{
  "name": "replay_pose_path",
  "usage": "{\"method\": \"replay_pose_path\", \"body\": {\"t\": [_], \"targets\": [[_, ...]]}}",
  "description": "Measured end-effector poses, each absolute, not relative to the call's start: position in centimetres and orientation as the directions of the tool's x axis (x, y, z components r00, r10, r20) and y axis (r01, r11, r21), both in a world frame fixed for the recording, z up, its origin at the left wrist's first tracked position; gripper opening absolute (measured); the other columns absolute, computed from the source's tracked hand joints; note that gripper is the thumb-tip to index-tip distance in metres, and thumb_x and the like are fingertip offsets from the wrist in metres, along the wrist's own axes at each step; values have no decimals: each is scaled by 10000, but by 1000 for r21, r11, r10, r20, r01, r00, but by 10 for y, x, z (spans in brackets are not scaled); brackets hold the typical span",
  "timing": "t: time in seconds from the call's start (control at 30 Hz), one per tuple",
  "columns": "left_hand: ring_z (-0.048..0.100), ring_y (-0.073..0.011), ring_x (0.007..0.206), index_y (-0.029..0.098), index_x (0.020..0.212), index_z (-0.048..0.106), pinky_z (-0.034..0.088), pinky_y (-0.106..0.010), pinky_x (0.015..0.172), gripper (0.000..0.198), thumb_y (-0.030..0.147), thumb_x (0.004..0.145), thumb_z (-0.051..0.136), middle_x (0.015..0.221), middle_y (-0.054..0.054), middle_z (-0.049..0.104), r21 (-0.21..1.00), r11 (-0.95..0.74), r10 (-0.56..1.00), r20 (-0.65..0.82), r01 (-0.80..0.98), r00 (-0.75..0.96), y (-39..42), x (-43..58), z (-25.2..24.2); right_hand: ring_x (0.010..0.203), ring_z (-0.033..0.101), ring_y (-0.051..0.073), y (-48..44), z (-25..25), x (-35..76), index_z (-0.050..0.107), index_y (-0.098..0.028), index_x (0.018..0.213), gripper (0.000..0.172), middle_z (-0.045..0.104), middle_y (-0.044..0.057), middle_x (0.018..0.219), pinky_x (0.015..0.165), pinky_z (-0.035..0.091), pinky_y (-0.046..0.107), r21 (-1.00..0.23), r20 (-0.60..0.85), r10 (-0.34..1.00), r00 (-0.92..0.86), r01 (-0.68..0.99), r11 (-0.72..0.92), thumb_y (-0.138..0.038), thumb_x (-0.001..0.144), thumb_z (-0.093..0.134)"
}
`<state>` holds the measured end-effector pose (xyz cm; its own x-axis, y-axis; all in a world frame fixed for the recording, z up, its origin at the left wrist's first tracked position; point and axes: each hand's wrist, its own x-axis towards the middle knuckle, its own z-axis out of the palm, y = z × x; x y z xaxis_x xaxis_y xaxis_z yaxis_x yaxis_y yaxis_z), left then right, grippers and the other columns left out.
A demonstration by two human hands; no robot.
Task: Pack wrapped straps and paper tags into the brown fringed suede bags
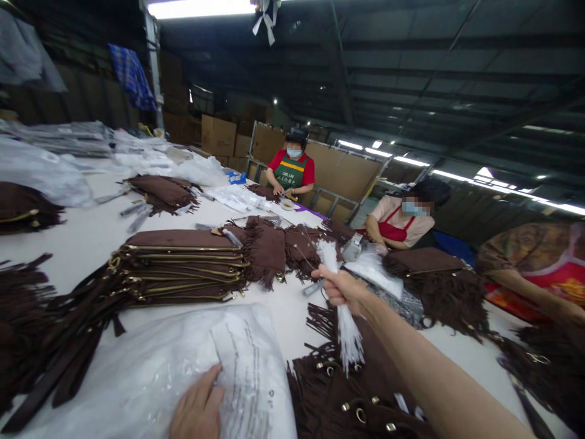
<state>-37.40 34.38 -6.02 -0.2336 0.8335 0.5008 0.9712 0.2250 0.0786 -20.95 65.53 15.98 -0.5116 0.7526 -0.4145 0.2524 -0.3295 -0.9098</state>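
Observation:
My right hand (340,286) is wrapped round a bundle of thin white strands (350,338), held over brown fringed bags with metal rings (375,372). At the bottom, my left hand (200,405) rests on a printed, clear plastic bag (159,360) with white material inside. Its fingers are partly bent, and a small dark object shows at the index fingertip, too small to name. Behind the plastic bag lies a stack of brown zipped pouches (183,265) with gold zippers and long fringes.
White table (103,235) holds more brown bags (159,194) and plastic packaging (201,171). Across it, a person in a green apron (291,172) handles something; two more people (397,222) are at the right. Cardboard boxes (218,135) stand behind.

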Motion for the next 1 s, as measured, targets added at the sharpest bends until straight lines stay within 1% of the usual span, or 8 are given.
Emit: {"method": "replay_pose_path", "body": {"t": [0.1, 0.23, 0.37, 0.53, 0.67, 0.83, 0.93, 1.0], "targets": [[661, -236, 1057, 221, 926, 712, 542, -372, 871, 352, 88, 794, 415, 1195, -82, 689, 143, 248, 809, 514, 958, -286, 343, -369, -56, 331, 155, 28, 601, 151, -174, 569, -159, 858, 390, 263, -140, 450, 319, 91, 131, -825, -561, 651, -512, 283, -489, -542, 924, 536], [614, -245, 1130, 172, 960, 702, 473, -420, 975, 399, 39, 812, 356, 1238, -113, 657, 352, 314, 824, 361, 882, -438, 343, -357, -24, 358, 171, 36, 519, 156, -129, 562, -174, 952, 621, 325, -108, 508, 344, 98, 138, -741, -633, 548, -548, 223, -633, -732, 912, 291], [637, -235, 1037, 140, 886, 662, 484, -408, 941, 324, 91, 843, 345, 1113, -136, 680, 554, 269, 843, 261, 788, -470, 345, -348, 37, 390, 171, 20, 441, 172, -86, 576, -189, 1021, 633, 361, -115, 543, 355, 78, 142, -735, -559, 504, -658, 112, -669, -698, 676, 723], [607, -218, 1066, 146, 1013, 618, 469, -360, 955, 327, 232, 925, 316, 1093, -109, 668, 632, 165, 868, 271, 757, -416, 304, -326, 137, 397, 127, 25, 361, 197, -41, 601, -190, 913, 591, 269, -145, 486, 345, 78, 162, -805, -510, 604, -613, 93, -586, -601, 569, 851], [617, -206, 1028, 169, 1090, 618, 472, -321, 920, 375, 371, 977, 323, 1074, -71, 682, 742, 112, 881, 233, 661, -411, 221, -282, 201, 387, 155, 32, 304, 209, -16, 616, -218, 880, 535, 263, -128, 509, 351, 131, 177, -904, -317, 832, -456, -120, -411, -633, 608, 817], [657, -237, 909, 154, 944, 695, 516, -333, 836, 426, 504, 903, 455, 932, -76, 730, 912, 257, 877, -80, 321, -475, 123, -232, 187, 379, 267, 67, 237, 200, 5, 614, -244, 851, 418, 278, -103, 500, 370, 212, 207, -950, -136, 952, -274, -238, -204, -625, 729, 733], [674, -247, 801, 134, 889, 707, 550, -341, 731, 486, 540, 890, 440, 849, -93, 739, 909, 348, 840, -195, 228, -506, 92, -219, 161, 378, 194, 52, 203, 183, 17, 577, -235, 821, 476, 239, -118, 496, 360, 158, 197, -902, -304, 874, -378, -182, -392, -671, 700, 727], [679, -253, 859, 140, 933, 704, 551, -354, 768, 444, 483, 918, 422, 926, -109, 741, 889, 317, 865, -127, 332, -486, 81, -216, 152, 387, 134, 41, 182, 169, 27, 551, -227, 811, 517, 217, -130, 496, 367, 129, 193, -839, -420, 767, -485, -113, -532, -705, 693, 708]]}}
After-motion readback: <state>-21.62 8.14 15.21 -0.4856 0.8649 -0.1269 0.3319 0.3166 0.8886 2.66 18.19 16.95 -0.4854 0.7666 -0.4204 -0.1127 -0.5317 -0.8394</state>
